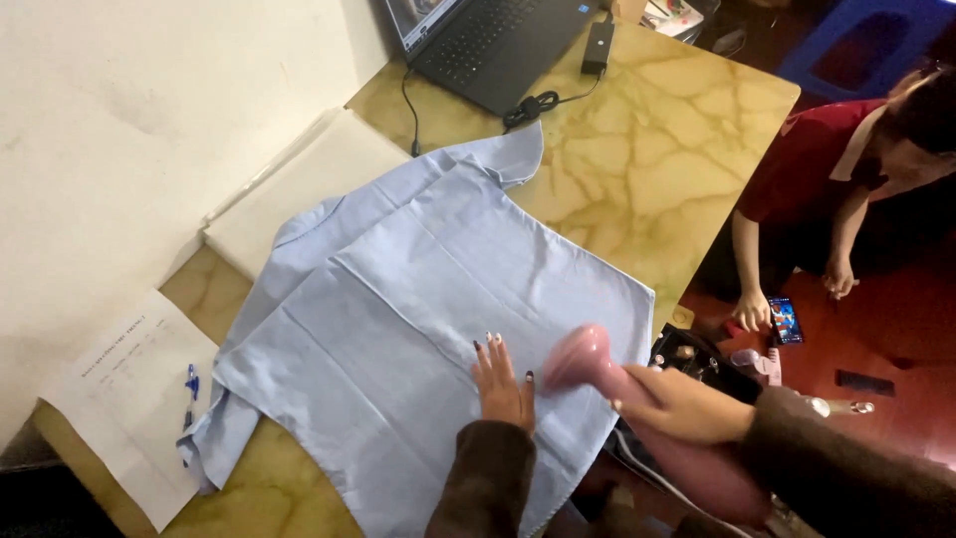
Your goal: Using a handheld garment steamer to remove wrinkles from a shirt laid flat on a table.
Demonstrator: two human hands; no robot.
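Note:
A light blue shirt [398,299] lies spread flat on a yellow marbled table [647,169]. My left hand [503,387] presses flat on the shirt near its lower right part, fingers together, nails dark. My right hand [677,403] grips a pink handheld steamer [583,357], whose rounded head rests on the shirt just right of my left hand. The steamer's body runs back under my right sleeve.
A black laptop [488,35] with its charger and cable sits at the table's far end. A white folded cloth [299,189] lies left of the shirt. A paper sheet [129,389] and blue pen [191,384] lie at the left. Another person [846,179] in red sits on the floor by a phone.

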